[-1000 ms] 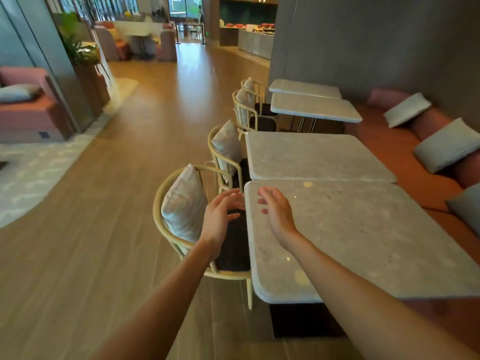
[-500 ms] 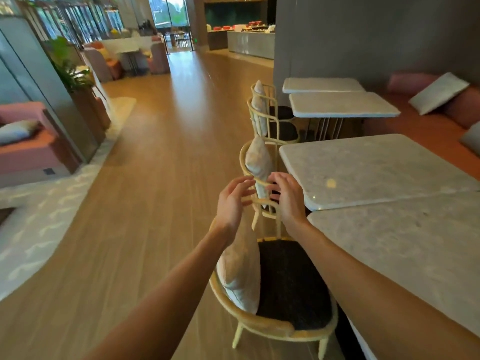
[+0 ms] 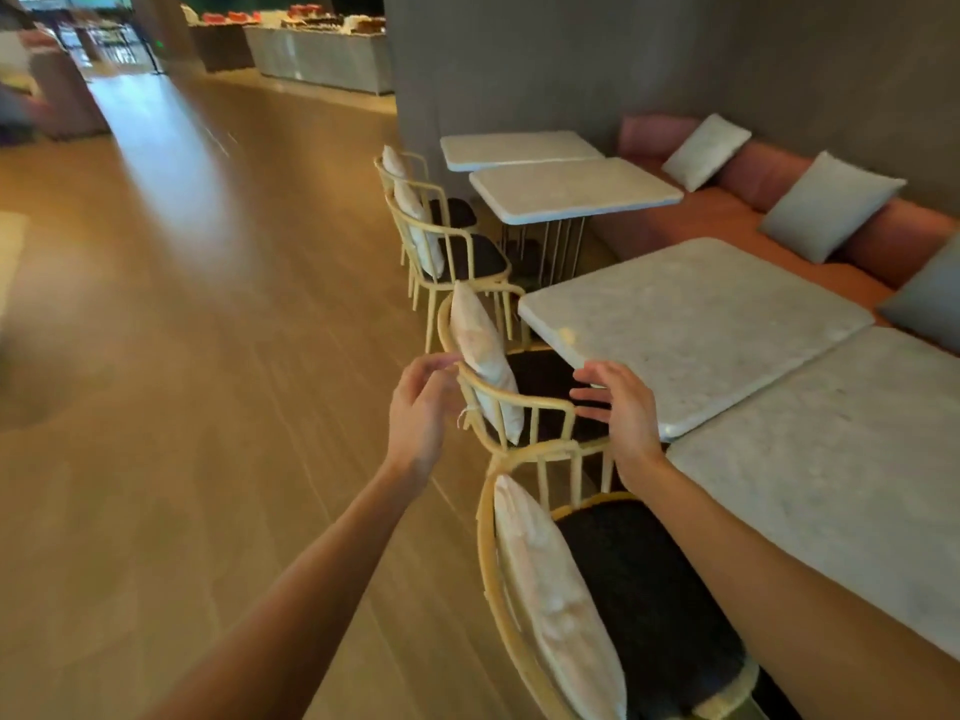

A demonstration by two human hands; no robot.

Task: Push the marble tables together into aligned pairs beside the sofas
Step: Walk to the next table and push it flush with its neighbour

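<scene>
Two marble tables stand side by side at the right: the nearer one (image 3: pixel 831 485) and the second one (image 3: pixel 691 324), their edges touching but their front corners not level. Farther back another pair of marble tables (image 3: pixel 571 189) stands beside the pink sofa (image 3: pixel 727 220). My left hand (image 3: pixel 421 407) hovers by the back rail of a cream chair (image 3: pixel 498 402), fingers loosely curled, holding nothing. My right hand (image 3: pixel 618 407) floats over that chair's seat, fingers spread, just short of the second table's near corner.
Several cream chairs with white cushions line the tables' aisle side, one (image 3: pixel 597 615) directly below my arms and two more (image 3: pixel 441 236) farther on. Grey cushions (image 3: pixel 826 205) lie on the sofa. Wooden floor (image 3: pixel 208 356) spreads to the left; a counter (image 3: pixel 317 54) stands far back.
I have walked forward along the row; the tables and chairs have slid nearer and lower in view. My hands have moved apart and now flank the second chair's back.
</scene>
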